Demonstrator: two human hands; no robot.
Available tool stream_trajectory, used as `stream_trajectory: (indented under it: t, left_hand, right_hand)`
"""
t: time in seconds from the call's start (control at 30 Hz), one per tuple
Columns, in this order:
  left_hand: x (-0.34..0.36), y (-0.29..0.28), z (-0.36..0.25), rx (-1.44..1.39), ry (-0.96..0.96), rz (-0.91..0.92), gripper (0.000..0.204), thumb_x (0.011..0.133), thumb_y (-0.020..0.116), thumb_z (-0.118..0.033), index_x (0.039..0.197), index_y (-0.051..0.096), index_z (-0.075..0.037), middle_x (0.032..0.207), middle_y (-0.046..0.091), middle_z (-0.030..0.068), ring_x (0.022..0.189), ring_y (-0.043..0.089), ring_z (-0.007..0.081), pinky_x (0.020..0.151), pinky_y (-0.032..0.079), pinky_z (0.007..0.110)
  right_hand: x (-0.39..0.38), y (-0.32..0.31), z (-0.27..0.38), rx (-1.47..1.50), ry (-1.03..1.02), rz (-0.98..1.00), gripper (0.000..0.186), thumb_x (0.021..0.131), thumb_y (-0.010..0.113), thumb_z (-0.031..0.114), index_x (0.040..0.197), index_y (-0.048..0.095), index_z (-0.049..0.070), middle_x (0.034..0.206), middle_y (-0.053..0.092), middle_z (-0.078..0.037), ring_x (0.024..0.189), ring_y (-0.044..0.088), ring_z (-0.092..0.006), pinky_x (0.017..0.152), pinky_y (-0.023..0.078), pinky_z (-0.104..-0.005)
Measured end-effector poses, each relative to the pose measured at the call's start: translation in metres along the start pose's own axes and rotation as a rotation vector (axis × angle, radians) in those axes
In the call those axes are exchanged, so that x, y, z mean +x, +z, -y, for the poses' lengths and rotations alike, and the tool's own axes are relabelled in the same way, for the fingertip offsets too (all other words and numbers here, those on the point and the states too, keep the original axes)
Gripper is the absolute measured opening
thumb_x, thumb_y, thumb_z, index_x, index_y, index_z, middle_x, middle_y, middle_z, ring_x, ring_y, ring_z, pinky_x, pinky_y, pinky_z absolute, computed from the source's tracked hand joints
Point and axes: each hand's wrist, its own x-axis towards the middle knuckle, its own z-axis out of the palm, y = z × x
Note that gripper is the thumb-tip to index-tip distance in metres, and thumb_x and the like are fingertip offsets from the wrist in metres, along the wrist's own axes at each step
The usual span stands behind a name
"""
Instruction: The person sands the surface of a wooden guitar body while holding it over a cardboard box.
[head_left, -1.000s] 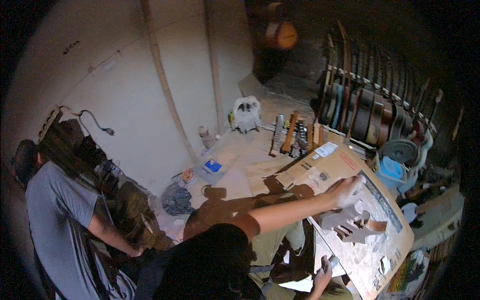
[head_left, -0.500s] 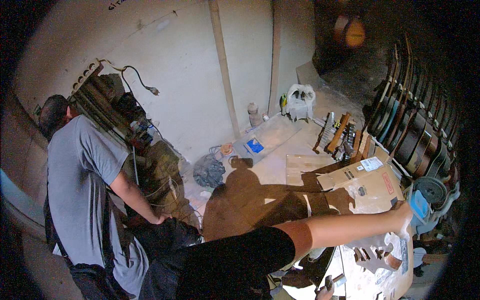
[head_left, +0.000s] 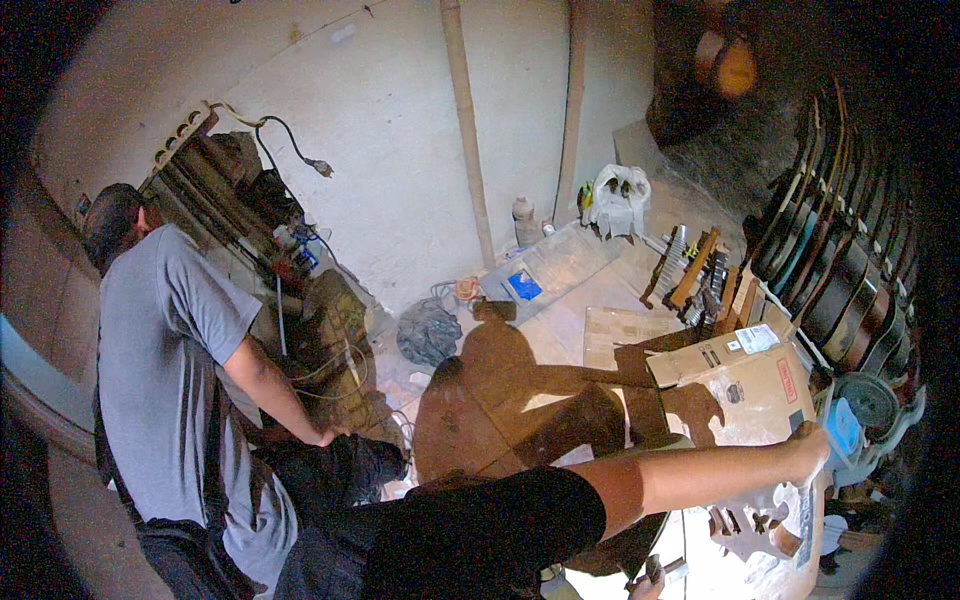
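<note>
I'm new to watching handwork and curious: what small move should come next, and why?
Perhaps the left hand should ease slightly toward the bright blue item: it stretches out over the cardboard and sits close beside that item, though contact is unclear. The right hand seems to hold a small grey object.

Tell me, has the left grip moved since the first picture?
Yes. The left grip has moved to the right, closer to the blue tub.
</note>
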Motion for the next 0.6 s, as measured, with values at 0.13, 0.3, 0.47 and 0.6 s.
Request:
stream_trajectory:
  t: [0.13,0.3,0.47,0.6]
  left_hand:
    - [0.003,0.004,-0.017,-0.033,-0.009,-0.165,0.029,0.051,0.082,-0.032,0.067,0.072,-0.011,0.070,0.069,0.0114,0.073,0.069,0.0285,0.068,0.055,0.041]
    - [0.002,0.034,-0.004,0.008,-0.088,-0.224,0.021,0.047,0.081,-0.024,0.059,0.069,-0.011,0.064,0.067,0.0106,0.067,0.068,0.0288,0.063,0.055,0.041]
    - [-0.002,0.042,-0.015,0.030,-0.104,-0.276,0.018,0.046,0.080,-0.022,0.055,0.067,-0.012,0.063,0.066,0.0097,0.068,0.068,0.0264,0.059,0.055,0.038]
    - [-0.002,0.034,-0.031,0.105,-0.042,-0.054,0.016,0.047,0.079,-0.023,0.057,0.069,-0.015,0.063,0.066,0.0077,0.071,0.068,0.0229,0.060,0.055,0.036]
  right_hand:
    - [0.004,-0.006,-0.004,-0.032,-0.022,-0.048,0.042,0.094,0.042,0.003,0.133,0.055,-0.002,0.117,0.064,-0.012,0.072,0.053,-0.0170,0.060,0.045,-0.0282]
    - [0.001,0.004,-0.002,-0.068,-0.053,-0.004,0.042,0.093,0.042,0.002,0.132,0.054,-0.003,0.118,0.064,-0.012,0.077,0.054,-0.0181,0.065,0.045,-0.0287]
    - [-0.001,0.004,0.000,-0.093,-0.071,-0.027,0.042,0.092,0.042,0.001,0.132,0.054,-0.003,0.119,0.063,-0.013,0.082,0.055,-0.0193,0.069,0.045,-0.0293]
    - [-0.002,-0.003,0.000,-0.113,-0.079,-0.066,0.042,0.092,0.042,0.001,0.132,0.054,-0.004,0.120,0.063,-0.014,0.085,0.056,-0.0202,0.072,0.045,-0.0297]
